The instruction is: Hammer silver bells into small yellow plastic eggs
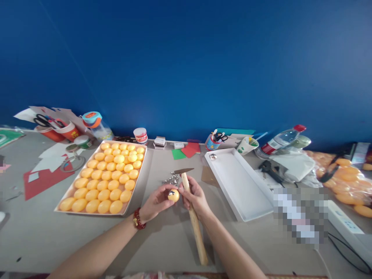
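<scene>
Head view: left hand [155, 202] pinches ball [175, 197] between thumb and fingers; right hand [198, 198] grips hammer [198, 237], closed round handle. Ball just left of handle, right fingertips beside it. Handle runs near-to-far, head at far end. Ball round, yellow-orange, silvery patch on top; silver bits [172, 179] just beyond.
</scene>
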`<state>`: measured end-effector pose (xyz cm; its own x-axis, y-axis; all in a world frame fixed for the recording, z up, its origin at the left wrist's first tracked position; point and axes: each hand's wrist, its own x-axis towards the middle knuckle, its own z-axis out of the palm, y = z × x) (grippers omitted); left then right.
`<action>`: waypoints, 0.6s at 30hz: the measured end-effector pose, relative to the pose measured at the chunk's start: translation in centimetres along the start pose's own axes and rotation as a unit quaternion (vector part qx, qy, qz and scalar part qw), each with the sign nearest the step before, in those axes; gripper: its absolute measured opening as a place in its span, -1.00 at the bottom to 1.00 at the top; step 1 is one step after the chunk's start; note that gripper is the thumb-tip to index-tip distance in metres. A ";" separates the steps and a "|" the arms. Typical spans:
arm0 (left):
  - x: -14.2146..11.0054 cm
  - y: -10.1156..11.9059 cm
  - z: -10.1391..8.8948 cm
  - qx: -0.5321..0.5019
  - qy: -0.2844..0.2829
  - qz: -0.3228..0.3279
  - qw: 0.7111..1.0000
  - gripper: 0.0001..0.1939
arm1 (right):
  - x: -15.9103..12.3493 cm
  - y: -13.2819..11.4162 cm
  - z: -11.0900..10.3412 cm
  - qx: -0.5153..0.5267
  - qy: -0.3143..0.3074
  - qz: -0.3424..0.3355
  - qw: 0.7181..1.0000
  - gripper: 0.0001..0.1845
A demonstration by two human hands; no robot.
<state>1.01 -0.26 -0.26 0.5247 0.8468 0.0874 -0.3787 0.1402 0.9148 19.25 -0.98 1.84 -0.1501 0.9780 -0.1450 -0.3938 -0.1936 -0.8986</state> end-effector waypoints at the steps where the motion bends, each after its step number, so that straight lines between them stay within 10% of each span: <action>1: 0.0 0.0 0.0 0.007 0.006 -0.001 1.000 -0.63 | 0.0 -0.1 0.0 0.005 -0.003 -0.002 1.000 -0.50; 18: -0.1 0.9 0.0 0.283 0.019 0.143 0.948 -0.79 | -0.7 -0.3 0.7 0.000 -0.040 -0.005 0.999 -0.51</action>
<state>0.60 -0.23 0.56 0.4306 0.8283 0.3585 -0.0249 -0.3862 0.9221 18.81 -1.67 2.47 -0.2187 0.9704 -0.1029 -0.3948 -0.1844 -0.9001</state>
